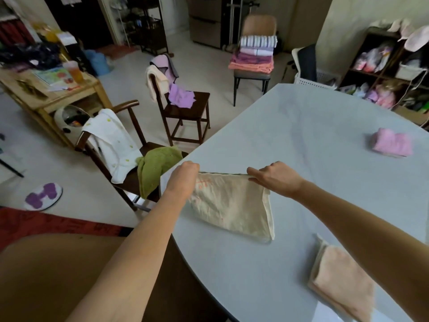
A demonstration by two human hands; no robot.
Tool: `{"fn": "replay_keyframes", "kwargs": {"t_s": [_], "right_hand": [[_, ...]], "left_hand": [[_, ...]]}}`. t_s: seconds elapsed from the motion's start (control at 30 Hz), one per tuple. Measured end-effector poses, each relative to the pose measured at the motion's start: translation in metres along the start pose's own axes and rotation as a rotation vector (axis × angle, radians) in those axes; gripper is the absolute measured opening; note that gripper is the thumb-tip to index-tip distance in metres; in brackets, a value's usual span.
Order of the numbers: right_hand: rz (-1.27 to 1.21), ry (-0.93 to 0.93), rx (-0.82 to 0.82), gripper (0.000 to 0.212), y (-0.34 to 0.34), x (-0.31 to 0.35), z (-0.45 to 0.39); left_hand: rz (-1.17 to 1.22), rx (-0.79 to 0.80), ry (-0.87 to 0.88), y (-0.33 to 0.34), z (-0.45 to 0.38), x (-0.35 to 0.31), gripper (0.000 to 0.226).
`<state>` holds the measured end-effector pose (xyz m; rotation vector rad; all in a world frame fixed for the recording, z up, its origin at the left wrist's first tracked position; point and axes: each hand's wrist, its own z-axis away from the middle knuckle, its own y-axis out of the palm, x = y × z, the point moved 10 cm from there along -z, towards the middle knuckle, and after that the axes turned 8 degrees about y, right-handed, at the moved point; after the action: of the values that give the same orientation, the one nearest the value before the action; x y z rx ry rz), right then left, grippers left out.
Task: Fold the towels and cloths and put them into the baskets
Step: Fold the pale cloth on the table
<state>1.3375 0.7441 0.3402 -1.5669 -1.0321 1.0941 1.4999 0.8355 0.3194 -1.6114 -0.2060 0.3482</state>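
Room: a lived-in room with a pale floor, chairs and shelving around a smooth, pale blue-grey table (313,126) with a curved edge.
Cloth in hand: a thin, creased cream cloth (232,205) with faint orange print lies on the table near its edge, already doubled over.
Grip: the left hand (184,180) is curled round the cloth's far left corner; the right hand (276,178) pinches the far edge further right.
Done: a folded peach towel (341,282), plush, and a folded pink towel (392,141), fluffy, rest on the table, well apart; a folded stack (254,54) sits on a far chair.
Left: a green towel (154,168), a white cloth (111,140) and a purple cloth (181,96) lie loose on chairs.
Baskets: a white basket (308,77) beyond the table; by my judgement nothing is packed yet.
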Motion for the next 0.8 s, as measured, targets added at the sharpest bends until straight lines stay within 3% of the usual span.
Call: {"fn": "replay_keyframes", "kwargs": {"t_s": [0.1, 0.17, 0.2, 0.27, 0.33, 0.43, 0.5, 0.63, 0.7, 0.8], "right_hand": [[0.049, 0.064, 0.061, 0.019, 0.008, -0.004, -0.004], [0.053, 0.274, 0.148, 0.019, 0.013, -0.024, -0.008], [-0.002, 0.354, 0.099, 0.017, 0.006, -0.032, -0.01], [-0.113, 0.406, -0.146, 0.005, -0.017, -0.04, -0.012], [-0.138, 0.407, -0.341, 0.018, -0.031, -0.044, -0.008], [-0.148, 0.308, -0.326, 0.029, -0.014, -0.027, 0.005], [-0.221, 0.257, -0.178, 0.03, 0.021, -0.007, 0.025], [-0.263, 0.322, 0.487, 0.033, 0.12, 0.033, 0.084], [-0.186, 0.263, 0.65, 0.03, 0.146, 0.057, 0.109], [-0.155, 0.243, 0.74, 0.027, 0.17, 0.079, 0.135]], "left_hand": [[0.0, -0.015, 0.017, -0.003, 0.003, -0.006, 0.025], [0.016, -0.068, 0.024, -0.01, 0.0, -0.01, 0.028], [0.021, -0.11, 0.03, -0.015, -0.003, -0.011, 0.027], [0.022, -0.21, 0.052, -0.029, -0.008, -0.014, 0.025], [0.005, -0.3, 0.101, -0.043, -0.009, -0.019, 0.023], [-0.126, -0.215, 0.205, -0.03, 0.002, -0.029, 0.02], [-0.178, -0.018, 0.245, 0.01, 0.015, -0.031, 0.019], [-0.253, 0.334, 0.317, 0.107, 0.058, -0.047, 0.021], [-0.252, 0.447, 0.341, 0.143, 0.083, -0.059, 0.022], [-0.203, 0.535, 0.374, 0.175, 0.113, -0.073, 0.022]]}}
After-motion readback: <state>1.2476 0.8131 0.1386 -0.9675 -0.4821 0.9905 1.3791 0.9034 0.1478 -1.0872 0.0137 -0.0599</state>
